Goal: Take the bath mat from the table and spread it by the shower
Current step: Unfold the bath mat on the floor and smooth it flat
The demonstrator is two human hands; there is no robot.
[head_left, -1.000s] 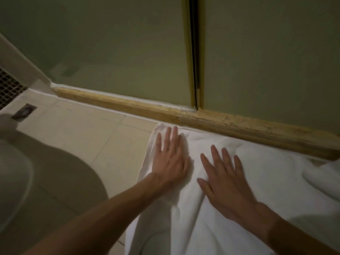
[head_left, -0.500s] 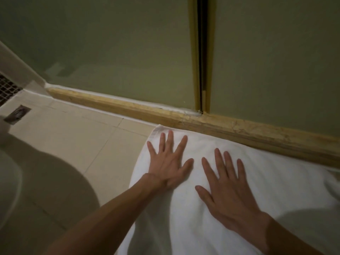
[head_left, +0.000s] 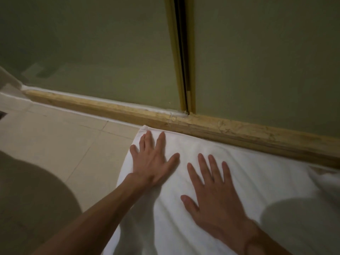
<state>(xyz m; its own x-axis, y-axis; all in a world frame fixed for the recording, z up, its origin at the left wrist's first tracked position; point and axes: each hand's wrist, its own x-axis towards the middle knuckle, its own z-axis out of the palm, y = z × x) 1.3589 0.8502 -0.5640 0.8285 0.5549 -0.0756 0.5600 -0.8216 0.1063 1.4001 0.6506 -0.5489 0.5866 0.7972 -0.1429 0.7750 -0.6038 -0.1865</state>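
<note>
The white bath mat [head_left: 257, 181] lies flat on the tiled floor, its far edge against the stone sill [head_left: 230, 129] of the shower. My left hand [head_left: 152, 159] rests palm down near the mat's far left corner, fingers spread. My right hand [head_left: 213, 194] presses flat on the mat's middle, fingers apart too. Neither hand grips the cloth. A fold of the mat bunches at the right edge of view.
Frosted glass shower doors [head_left: 92, 61] with a gold frame post [head_left: 184, 57] rise behind the sill. Beige floor tiles [head_left: 64, 140] stretch to the left. A rounded shadow covers the lower left floor.
The wrinkles in the mat have been smoothed out. Both hands have spread their fingers and slid a little apart, the left toward the far corner. The view shifted right.
</note>
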